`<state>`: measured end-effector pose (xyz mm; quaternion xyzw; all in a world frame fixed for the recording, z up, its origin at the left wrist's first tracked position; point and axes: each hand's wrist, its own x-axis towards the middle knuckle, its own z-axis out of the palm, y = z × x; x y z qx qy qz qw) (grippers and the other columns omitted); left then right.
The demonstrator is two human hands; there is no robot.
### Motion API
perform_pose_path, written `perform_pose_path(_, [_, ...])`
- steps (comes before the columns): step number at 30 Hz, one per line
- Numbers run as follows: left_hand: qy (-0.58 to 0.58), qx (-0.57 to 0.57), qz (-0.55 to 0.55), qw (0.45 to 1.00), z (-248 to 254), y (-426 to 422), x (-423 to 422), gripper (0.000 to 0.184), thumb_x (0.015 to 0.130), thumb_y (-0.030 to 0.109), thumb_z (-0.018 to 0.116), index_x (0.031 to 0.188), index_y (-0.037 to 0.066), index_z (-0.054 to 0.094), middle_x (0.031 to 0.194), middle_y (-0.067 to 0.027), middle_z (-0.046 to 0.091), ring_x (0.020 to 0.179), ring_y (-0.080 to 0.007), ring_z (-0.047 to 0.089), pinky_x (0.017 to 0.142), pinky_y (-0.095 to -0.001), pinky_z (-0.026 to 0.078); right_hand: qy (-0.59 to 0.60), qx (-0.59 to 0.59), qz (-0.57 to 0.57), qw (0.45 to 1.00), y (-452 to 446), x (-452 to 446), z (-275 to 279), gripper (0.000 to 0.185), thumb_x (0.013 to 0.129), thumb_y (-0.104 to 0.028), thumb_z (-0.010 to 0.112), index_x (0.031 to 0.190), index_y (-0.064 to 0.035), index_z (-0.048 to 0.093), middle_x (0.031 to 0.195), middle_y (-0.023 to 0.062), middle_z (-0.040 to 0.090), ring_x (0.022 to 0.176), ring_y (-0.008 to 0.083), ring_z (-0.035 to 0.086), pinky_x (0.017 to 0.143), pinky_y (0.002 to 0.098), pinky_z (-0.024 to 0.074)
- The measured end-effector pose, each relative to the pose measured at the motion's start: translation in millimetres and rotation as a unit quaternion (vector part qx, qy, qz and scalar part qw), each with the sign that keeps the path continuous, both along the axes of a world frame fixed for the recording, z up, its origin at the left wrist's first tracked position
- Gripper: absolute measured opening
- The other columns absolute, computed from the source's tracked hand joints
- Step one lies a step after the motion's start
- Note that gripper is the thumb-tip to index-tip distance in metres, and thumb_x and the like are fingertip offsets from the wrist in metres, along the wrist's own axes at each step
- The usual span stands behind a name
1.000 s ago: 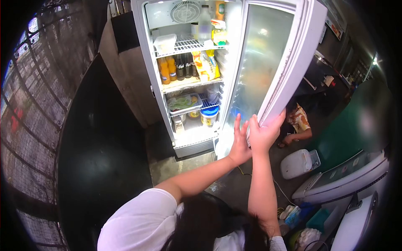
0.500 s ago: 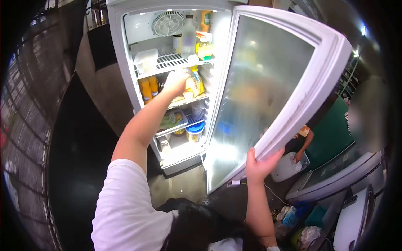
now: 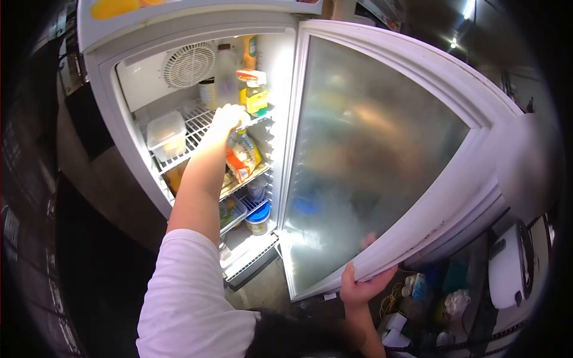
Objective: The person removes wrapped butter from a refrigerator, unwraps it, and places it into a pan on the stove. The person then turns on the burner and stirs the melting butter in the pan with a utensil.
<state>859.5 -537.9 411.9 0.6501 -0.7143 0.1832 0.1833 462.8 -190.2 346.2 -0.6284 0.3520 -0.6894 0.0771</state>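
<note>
A glass-door refrigerator stands in front of me with its door (image 3: 388,143) swung open to the right. My left hand (image 3: 229,117) reaches in at the front edge of the top wire shelf (image 3: 194,124), fingers curled; glare hides what they close on. Just beyond it are a yellow-labelled bottle (image 3: 255,98) and a tall clear bottle (image 3: 226,74). A snack bag (image 3: 243,156) leans on the shelf below. My right hand (image 3: 363,287) grips the door's lower outer edge, thumb on the near side and fingertips behind the glass.
A clear plastic container (image 3: 166,134) sits at the top shelf's left, with a can (image 3: 207,92) further back. Lower down are a blue-lidded tub (image 3: 258,219) and a tray of greens (image 3: 230,212). Cables and bags (image 3: 456,304) lie on the floor at right.
My left hand has risen from beside the snack bag to the top shelf's front edge. My view has moved closer to the fridge; my right hand still holds the door.
</note>
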Motion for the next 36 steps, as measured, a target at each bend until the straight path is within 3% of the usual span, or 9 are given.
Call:
perform_pose_path(9, [-0.085, -0.015, -0.015, 0.996, -0.4, -11.1, 20.7, 0.017, 0.083, 0.024, 0.052, 0.095, 0.016, 0.061, 0.1, -0.0052, 0.059, 0.102, -0.0231, 0.055, 0.083, -0.0422, 0.046, -0.01, 0.014, -0.035, 0.999, 5.4, 7.2, -8.7, 0.08, 0.065, 0.005, 0.052, 0.136, 0.0046, 0.015, 0.125, 0.0268, 0.044, 0.113, 0.0323, 0.051, 0.099, 0.0426, 0.039])
perform_pose_path(13, [-0.067, -0.178, 0.039, 0.981, 23.0, 39.4, 0.2, 0.023, 0.072, 0.026, 0.065, 0.085, 0.007, 0.061, 0.087, -0.0108, 0.058, 0.087, -0.0272, 0.058, 0.074, -0.0406, 0.048, -0.019, 0.012, -0.026, 0.999, 5.0, 12.4, -4.3, 0.077, 0.066, 0.007, 0.051, 0.135, 0.0042, 0.017, 0.124, 0.0262, 0.045, 0.112, 0.0307, 0.052, 0.099, 0.0425, 0.0392])
perform_pose_path(17, [0.12, -0.331, -0.12, 0.928, 7.8, 114.9, -22.3, 0.02, 0.07, 0.016, 0.064, 0.081, 0.005, 0.051, 0.071, -0.0116, 0.052, 0.066, -0.0305, 0.053, 0.059, -0.0398, 0.043, -0.029, 0.031, -0.043, 0.998, 11.7, 23.4, 1.2, 0.075, 0.066, 0.008, 0.049, 0.134, 0.0041, 0.019, 0.124, 0.0256, 0.045, 0.113, 0.0304, 0.052, 0.1, 0.0409, 0.0381])
perform_pose_path(21, [0.222, -0.182, -0.156, 0.945, -75.6, 224.0, -46.5, 0.024, 0.071, 0.02, 0.067, 0.077, 0.004, 0.049, 0.07, -0.0151, 0.05, 0.071, -0.0321, 0.051, 0.066, -0.0418, 0.04, -0.028, 0.064, -0.065, 0.995, 22.1, 44.3, 2.1, 0.075, 0.065, 0.009, 0.051, 0.134, 0.0046, 0.019, 0.126, 0.0252, 0.044, 0.114, 0.031, 0.051, 0.1, 0.0402, 0.0375])
perform_pose_path(23, [0.293, 0.022, -0.087, 0.952, -144.9, 270.5, -50.0, 0.031, 0.075, 0.03, 0.066, 0.077, 0.004, 0.049, 0.072, -0.0166, 0.052, 0.072, -0.0335, 0.053, 0.068, -0.0424, 0.041, -0.021, 0.07, -0.075, 0.994, 24.5, 56.5, 2.5, 0.077, 0.066, 0.008, 0.054, 0.134, 0.0051, 0.019, 0.127, 0.0248, 0.043, 0.114, 0.031, 0.05, 0.1, 0.0399, 0.0373])
perform_pose_path(27, [0.205, 0.213, -0.022, 0.955, -270.4, 354.7, -32.5, 0.041, 0.072, 0.041, 0.067, 0.08, 0.001, 0.059, 0.077, -0.0197, 0.063, 0.066, -0.0364, 0.061, 0.064, -0.0477, 0.045, 0.018, 0.077, -0.055, 0.995, 38.4, 88.8, -1.6, 0.082, 0.069, 0.007, 0.061, 0.137, 0.0065, 0.015, 0.129, 0.0234, 0.038, 0.118, 0.0298, 0.044, 0.101, 0.0381, 0.0351])
perform_pose_path(31, [0.238, 0.411, 0.077, 0.877, -293.8, 412.7, -16.2, 0.047, 0.062, 0.04, 0.068, 0.091, 0.004, 0.063, 0.093, -0.0163, 0.067, 0.09, -0.0294, 0.064, 0.081, -0.0417, 0.044, -0.021, 0.088, 0.062, 0.994, 44.2, 124.3, -10.8, 0.087, 0.071, 0.004, 0.066, 0.139, 0.0078, 0.012, 0.131, 0.0213, 0.035, 0.12, 0.0281, 0.039, 0.101, 0.0369, 0.0323])
perform_pose_path(34, [0.192, 0.452, 0.133, 0.861, -311.2, 424.5, 2.2, 0.048, 0.06, 0.04, 0.069, 0.093, 0.005, 0.063, 0.095, -0.0154, 0.067, 0.091, -0.0295, 0.064, 0.082, -0.0433, 0.043, -0.012, 0.05, 0.096, 0.994, 42.7, 153.7, -16.8, 0.082, 0.069, -0.009, 0.071, 0.134, 0.01, 0.024, 0.127, 0.0273, 0.041, 0.114, 0.0349, 0.049, 0.093, 0.0394, 0.0411])
perform_pose_path(36, [0.178, 0.474, 0.171, 0.845, -309.7, 428.7, 11.1, 0.05, 0.061, 0.04, 0.07, 0.098, 0.006, 0.065, 0.1, -0.0141, 0.067, 0.098, -0.0307, 0.062, 0.087, -0.0465, 0.042, 0.098, 0.034, 0.103, 0.989, 46.5, 160.4, -10.5, 0.083, 0.069, -0.009, 0.071, 0.136, 0.0073, 0.024, 0.134, 0.0279, 0.034, 0.12, 0.0377, 0.043, 0.098, 0.0422, 0.0369])
